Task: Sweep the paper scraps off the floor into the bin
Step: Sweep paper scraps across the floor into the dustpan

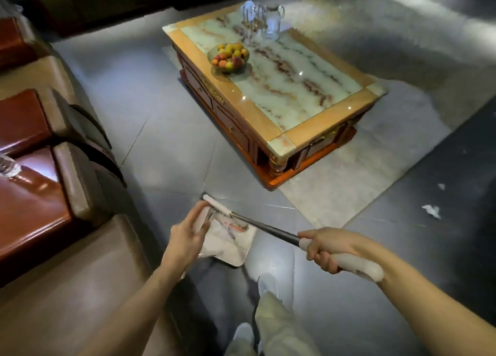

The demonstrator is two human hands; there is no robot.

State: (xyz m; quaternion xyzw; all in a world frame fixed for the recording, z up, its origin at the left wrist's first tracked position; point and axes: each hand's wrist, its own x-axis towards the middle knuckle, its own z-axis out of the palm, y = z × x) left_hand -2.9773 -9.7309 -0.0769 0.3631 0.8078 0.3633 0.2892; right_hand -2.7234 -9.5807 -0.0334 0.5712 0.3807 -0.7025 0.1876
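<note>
Your R hand (322, 251) is clamped round the broom (268, 228) at its white grip, with the shaft angled low, prob. to keep the head over the dustpan (230, 245). L hand (188, 235) has its fingers fairly straight against the pan's upright. Holding or just steadying, can't tell. Paper scraps (432, 211) lie well apart to the right on the floor (161, 154). No bin in view.

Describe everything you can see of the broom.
The broom has a slim dark shaft, seemingly metal, a white grip and a white head with dark bristles. It slants down from the right hand, which grips the white end, to the head at the far edge of the white dustpan. The left hand is beside the head; contact is unclear.
</note>
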